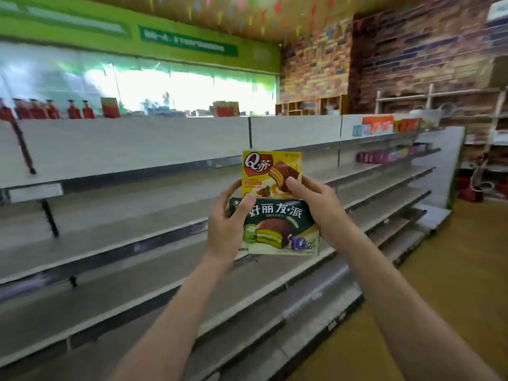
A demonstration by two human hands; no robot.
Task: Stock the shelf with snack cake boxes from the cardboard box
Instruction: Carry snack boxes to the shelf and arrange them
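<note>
Left hand (226, 229) and right hand (316, 207) grip 2 overlapping boxes (277, 226), fingers behind hidden.

two snack cake boxes held up before a long run of grey shelves (154, 243). the left hand (228, 226) grips the dark green box (277, 229), thumb across its upper left corner; the right hand (316, 204) pinches the yellow box (268, 171), thumb on its front, and also backs the green box's right edge. the yellow box stands behind and above the green one. red bottles (49, 110), somewhat blurred, line the top ledge.
</note>
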